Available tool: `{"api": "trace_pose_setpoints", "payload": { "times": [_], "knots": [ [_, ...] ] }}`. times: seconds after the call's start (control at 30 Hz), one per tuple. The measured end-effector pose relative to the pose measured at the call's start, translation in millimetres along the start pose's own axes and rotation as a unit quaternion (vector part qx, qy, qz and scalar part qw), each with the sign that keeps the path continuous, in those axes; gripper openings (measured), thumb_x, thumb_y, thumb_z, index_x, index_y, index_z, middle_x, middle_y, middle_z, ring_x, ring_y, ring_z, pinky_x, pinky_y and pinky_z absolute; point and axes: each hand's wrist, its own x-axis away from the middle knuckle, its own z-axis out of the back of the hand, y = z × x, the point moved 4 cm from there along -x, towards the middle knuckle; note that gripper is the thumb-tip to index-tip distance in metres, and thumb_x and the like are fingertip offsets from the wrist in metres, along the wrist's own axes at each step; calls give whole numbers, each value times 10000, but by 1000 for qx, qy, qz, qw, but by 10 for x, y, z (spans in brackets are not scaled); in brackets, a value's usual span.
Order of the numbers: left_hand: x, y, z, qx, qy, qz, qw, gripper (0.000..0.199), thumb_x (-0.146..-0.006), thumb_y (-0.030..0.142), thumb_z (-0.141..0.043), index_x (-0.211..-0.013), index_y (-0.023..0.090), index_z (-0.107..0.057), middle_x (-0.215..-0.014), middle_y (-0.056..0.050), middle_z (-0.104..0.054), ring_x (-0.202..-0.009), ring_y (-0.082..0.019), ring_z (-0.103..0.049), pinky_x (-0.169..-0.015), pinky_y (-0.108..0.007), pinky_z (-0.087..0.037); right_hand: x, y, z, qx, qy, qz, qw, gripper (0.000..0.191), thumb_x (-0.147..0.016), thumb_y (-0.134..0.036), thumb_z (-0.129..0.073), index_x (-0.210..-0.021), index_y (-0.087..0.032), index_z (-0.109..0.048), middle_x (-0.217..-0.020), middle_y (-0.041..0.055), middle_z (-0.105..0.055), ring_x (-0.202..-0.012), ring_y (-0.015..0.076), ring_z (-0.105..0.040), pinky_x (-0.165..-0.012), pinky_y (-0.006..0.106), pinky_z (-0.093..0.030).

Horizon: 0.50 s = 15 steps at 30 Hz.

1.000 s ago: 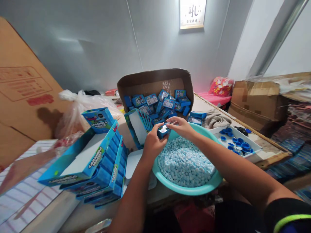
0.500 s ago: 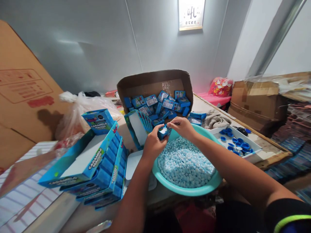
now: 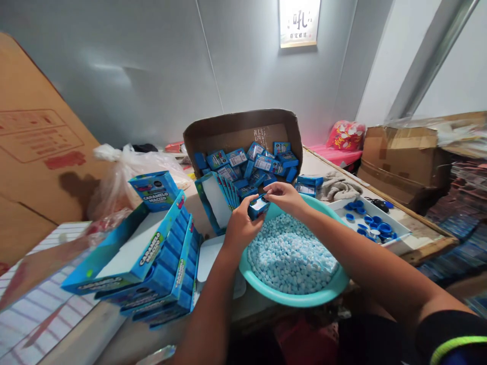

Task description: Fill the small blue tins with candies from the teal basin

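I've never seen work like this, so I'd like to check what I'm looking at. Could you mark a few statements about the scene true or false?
1. The left hand holds a small blue box over a teal plastic basin. True.
2. The basin holds blue plastic caps. False: it holds pale blue candies; the blue plastic caps lie in a white tray.
3. A cardboard carton beyond the basin holds many small blue packets. True.
4. The right hand is buried in the candies. False: the right hand is up at the small blue box, above them.
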Motion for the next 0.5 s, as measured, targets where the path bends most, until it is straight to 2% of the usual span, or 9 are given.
{"api": "trace_pose_setpoints", "payload": {
  "times": [0.1, 0.23, 0.37, 0.43, 0.5],
  "knots": [
    [-3, -7, -2, -5, 3, -3, 1000, 545, -802, 267, -733, -1324, 236, -581, -1254, -63, -701, -1138, -252, -672, -1005, -381, -529, 4, 1, 12, 6, -1, -7, 1000, 284, -599, -385, -839, -765, -187, -723, -696, 11, -689, -659, 153, -615, -636, 282, -473],
    [-6, -1, 0, 1, 5, -2, 1000, 534, -801, 269, -735, -1313, 239, -587, -1234, -56, -708, -1118, -244, -679, -988, -370, -539, 16, -26, 19, 44, -7, -12, 999, 304, -654, -480, -826, -685, -190, -739, -685, 33, -697, -652, 160, -598, -614, 282, -450],
    [-5, -4, 6, 4, 15, 8, 1000, 541, -796, 268, -737, -1314, 230, -587, -1210, -65, -716, -1079, -246, -691, -957, -375, -549, 14, -31, -7, 45, -29, -17, 998, 434, -737, -611, -726, -653, -186, -752, -737, 53, -681, -672, 148, -569, -604, 266, -432],
    [-6, -14, 11, 8, 29, 17, 999, 545, -785, 273, -745, -1306, 222, -593, -1207, -73, -717, -1061, -249, -697, -932, -372, -558, 1, 2, -20, 7, -45, -51, 998, 508, -776, -668, -657, -700, -176, -759, -791, 65, -682, -675, 141, -571, -598, 256, -439],
    [-10, -38, 13, 21, 45, 31, 998, 549, -774, 282, -753, -1297, 216, -599, -1192, -75, -721, -1024, -243, -707, -892, -354, -571, -19, 57, -15, -20, -39, -90, 995, 528, -832, -672, -581, -830, -176, -763, -839, 68, -684, -676, 140, -591, -591, 252, -453]
  ]
}}
